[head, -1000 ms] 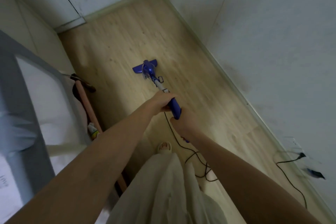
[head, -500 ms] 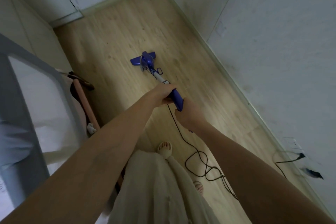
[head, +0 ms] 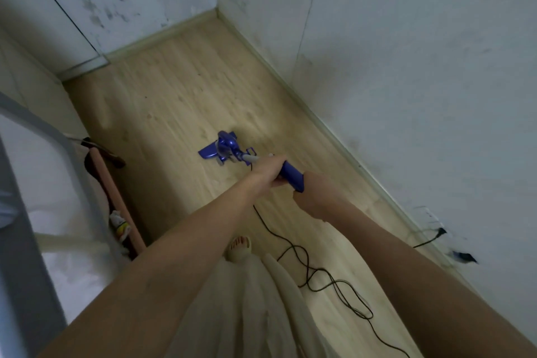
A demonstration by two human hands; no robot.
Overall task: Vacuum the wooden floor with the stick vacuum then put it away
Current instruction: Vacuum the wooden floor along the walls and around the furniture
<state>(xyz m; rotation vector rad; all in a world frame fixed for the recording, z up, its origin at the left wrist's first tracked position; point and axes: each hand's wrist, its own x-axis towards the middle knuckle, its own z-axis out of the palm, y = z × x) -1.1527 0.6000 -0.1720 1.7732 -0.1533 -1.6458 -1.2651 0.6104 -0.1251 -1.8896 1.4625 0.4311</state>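
step: vacuuming, storage not yet | left hand (head: 268, 171) grips stick vacuum (head: 292, 179) handle ahead to steer | right hand (head: 312, 197) grips handle end to push | head (head: 219, 150) flat on wooden floor (head: 180, 90), 12 o'clock | cord (head: 325, 276) trails at 5 o'clock, behind the head's path

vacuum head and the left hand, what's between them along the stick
In the head view, only a short grey stretch of tube runs from the blue vacuum head to the left hand; the black cord hangs below.
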